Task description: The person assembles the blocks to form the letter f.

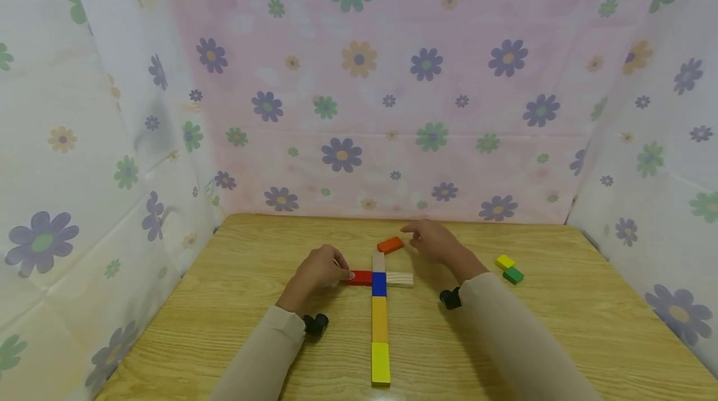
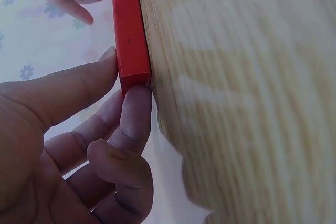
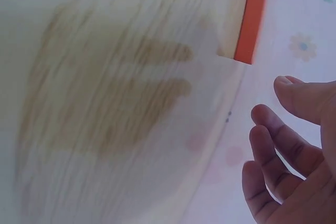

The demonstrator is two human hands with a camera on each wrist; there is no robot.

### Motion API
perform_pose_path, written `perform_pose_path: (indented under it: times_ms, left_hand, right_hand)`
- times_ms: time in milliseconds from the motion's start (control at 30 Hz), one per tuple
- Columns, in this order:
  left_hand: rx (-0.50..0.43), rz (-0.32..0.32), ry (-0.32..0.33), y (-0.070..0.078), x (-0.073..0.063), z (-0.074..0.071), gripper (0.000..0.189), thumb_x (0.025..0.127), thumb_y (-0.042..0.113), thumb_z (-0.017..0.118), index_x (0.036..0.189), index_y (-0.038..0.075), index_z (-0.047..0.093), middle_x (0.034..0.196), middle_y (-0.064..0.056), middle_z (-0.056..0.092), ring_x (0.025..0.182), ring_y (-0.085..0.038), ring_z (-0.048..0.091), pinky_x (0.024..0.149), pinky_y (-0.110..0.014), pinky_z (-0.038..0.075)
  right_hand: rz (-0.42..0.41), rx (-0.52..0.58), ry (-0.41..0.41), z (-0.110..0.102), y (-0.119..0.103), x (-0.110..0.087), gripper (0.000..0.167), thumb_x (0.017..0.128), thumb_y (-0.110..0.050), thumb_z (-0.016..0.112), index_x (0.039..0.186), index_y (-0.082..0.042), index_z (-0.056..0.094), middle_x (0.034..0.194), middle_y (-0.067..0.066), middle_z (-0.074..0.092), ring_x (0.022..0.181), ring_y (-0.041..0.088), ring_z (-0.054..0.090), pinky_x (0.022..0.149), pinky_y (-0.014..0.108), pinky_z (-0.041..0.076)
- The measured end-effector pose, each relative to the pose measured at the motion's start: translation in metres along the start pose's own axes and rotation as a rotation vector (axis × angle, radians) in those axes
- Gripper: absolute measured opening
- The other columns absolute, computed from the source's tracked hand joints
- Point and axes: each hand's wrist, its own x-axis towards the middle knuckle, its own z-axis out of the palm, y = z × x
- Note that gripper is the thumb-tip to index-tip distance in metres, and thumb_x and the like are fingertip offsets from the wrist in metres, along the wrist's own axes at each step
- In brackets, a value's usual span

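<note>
A cross of wooden blocks lies on the table, with a blue block [image 1: 379,284] where its arms meet. My left hand [image 1: 322,267] has thumb and finger at the outer end of the red block [image 2: 129,32], pinching it; its other end meets the blue one. To the right of the blue block lies a plain wood block [image 1: 399,279], and a second plain block [image 1: 378,262] extends beyond it. An orange block [image 1: 390,245] lies slanted at that far tip. Just right of it my right hand [image 1: 436,242] hovers, fingers loosely bent and holding nothing.
Toward me the line continues with an amber block [image 1: 379,318] and a yellow block [image 1: 380,363]. Off to the right, a small yellow block [image 1: 505,262] touches a green block [image 1: 513,275]. Flowered cloth [image 1: 387,108] hangs around the wooden table [image 1: 224,326].
</note>
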Motion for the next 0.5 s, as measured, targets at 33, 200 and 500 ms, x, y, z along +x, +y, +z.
perform_pose_path:
  times_ms: [33,200,500]
  left_hand:
    - [-0.001,0.0,-0.003,0.0,0.0,0.0,0.018,0.088,0.028,0.084,0.085,0.015,0.072,0.083,-0.003,0.067,0.073,-0.023,0.059,0.063,-0.034,0.048]
    - [0.002,-0.001,-0.01,0.0,0.001,0.001,0.017,0.088,0.027,0.084,0.086,0.015,0.073,0.085,-0.002,0.068,0.077,-0.023,0.059,0.065,-0.035,0.047]
    - [0.006,-0.004,-0.004,0.001,0.001,0.0,0.016,0.088,0.027,0.084,0.087,0.015,0.073,0.086,-0.002,0.068,0.077,-0.023,0.059,0.065,-0.035,0.048]
  right_hand:
    - [-0.008,-0.009,0.007,-0.001,0.001,-0.003,0.038,0.102,-0.01,0.064,0.14,-0.008,0.065,0.126,0.015,0.07,0.112,0.033,0.067,0.092,0.051,0.057]
    - [-0.036,-0.047,0.05,-0.009,0.008,-0.016,0.034,0.102,-0.012,0.065,0.136,-0.01,0.068,0.129,0.015,0.07,0.112,0.033,0.067,0.092,0.052,0.057]
    - [-0.054,-0.053,0.105,-0.028,0.022,-0.038,0.032,0.102,-0.015,0.067,0.133,-0.014,0.071,0.122,0.014,0.07,0.104,0.031,0.068,0.087,0.049,0.057]
